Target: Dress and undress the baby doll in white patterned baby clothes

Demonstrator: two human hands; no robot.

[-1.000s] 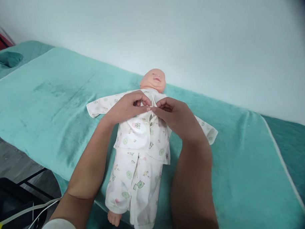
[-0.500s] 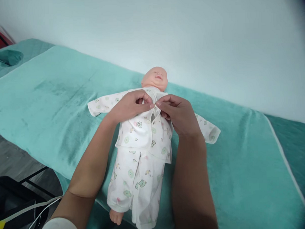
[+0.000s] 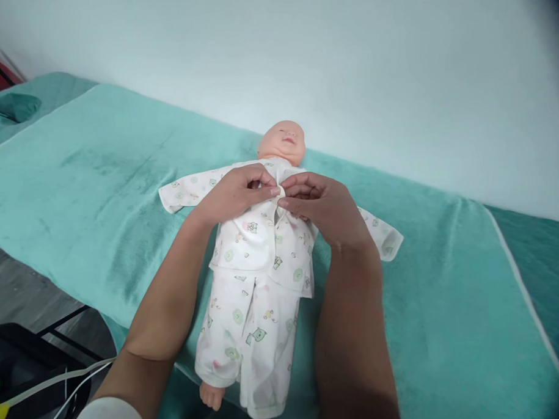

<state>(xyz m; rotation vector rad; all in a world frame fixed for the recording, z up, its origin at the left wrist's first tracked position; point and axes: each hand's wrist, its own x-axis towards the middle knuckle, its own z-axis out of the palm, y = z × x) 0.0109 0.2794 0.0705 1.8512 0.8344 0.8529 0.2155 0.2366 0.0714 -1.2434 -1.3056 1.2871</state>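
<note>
A baby doll [image 3: 281,141] lies on its back on a teal blanket [image 3: 99,179], head toward the wall. It wears a white printed shirt [image 3: 257,238] and matching trousers [image 3: 247,333]; one bare foot [image 3: 210,395] sticks out at the near edge. My left hand [image 3: 235,192] and my right hand [image 3: 323,208] meet at the top of the shirt's front opening on the doll's chest. Each hand pinches an edge of the shirt there, fingertips nearly touching. What lies between the fingertips is too small to make out.
The blanket covers a long bed along a pale wall [image 3: 348,66]. A darker teal pillow [image 3: 10,107] lies at the far left. Below the bed's near edge at lower left are a dark metal frame [image 3: 59,330], a black object and white cables [image 3: 51,382].
Both hands stayed pinched at the shirt's upper front, shifting only slightly. The view moved a little; the doll has not visibly moved.
</note>
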